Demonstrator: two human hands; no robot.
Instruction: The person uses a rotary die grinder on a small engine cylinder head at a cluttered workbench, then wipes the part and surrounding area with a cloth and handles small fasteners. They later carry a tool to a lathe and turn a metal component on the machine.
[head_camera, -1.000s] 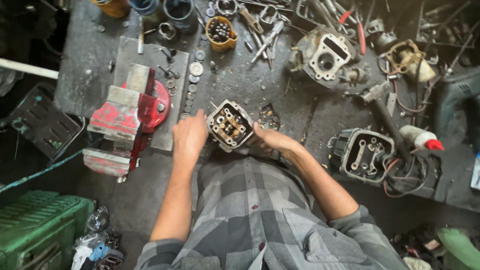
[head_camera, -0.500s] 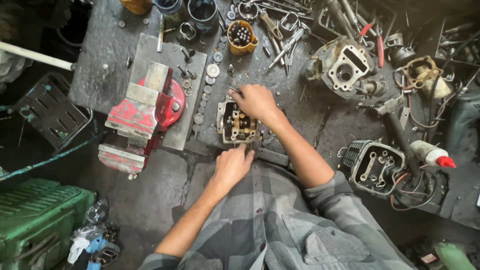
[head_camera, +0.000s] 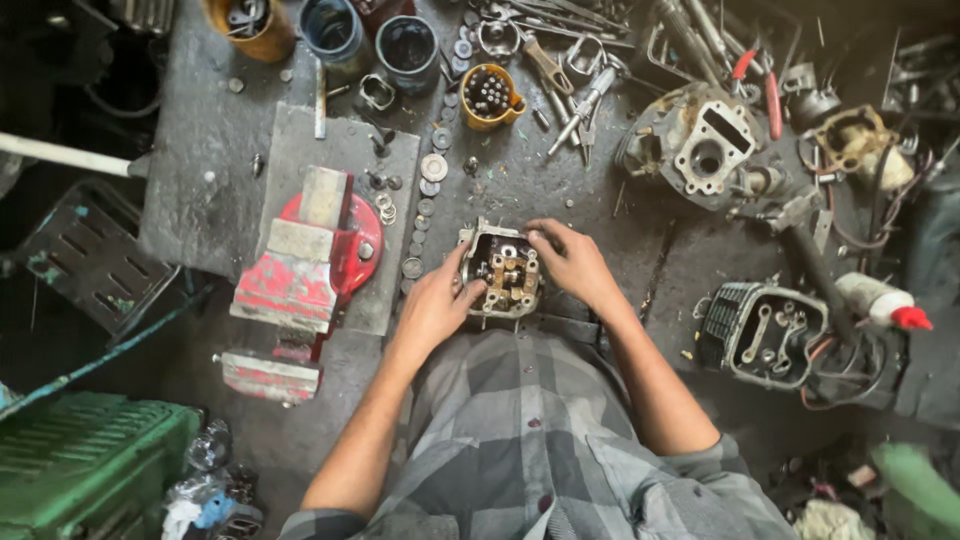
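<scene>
A small metal cylinder head (head_camera: 503, 272) with grimy valve gear sits on the dark bench right in front of me. My left hand (head_camera: 432, 305) grips its left side, thumb up against the casting. My right hand (head_camera: 572, 262) holds its right side, fingers curled over the top right corner. My grey checked shirt fills the bottom of the view.
A red bench vise (head_camera: 300, 270) stands to the left on a metal plate. Washers (head_camera: 433, 167), an orange cup of bits (head_camera: 489, 97), cans and wrenches lie at the back. Two other engine heads (head_camera: 700, 145) (head_camera: 765, 335) rest to the right. A green crate (head_camera: 85, 465) sits lower left.
My left hand has come up from below the head to grip its left side. My right hand has slid from the top to its right corner. The view shifted slightly.
</scene>
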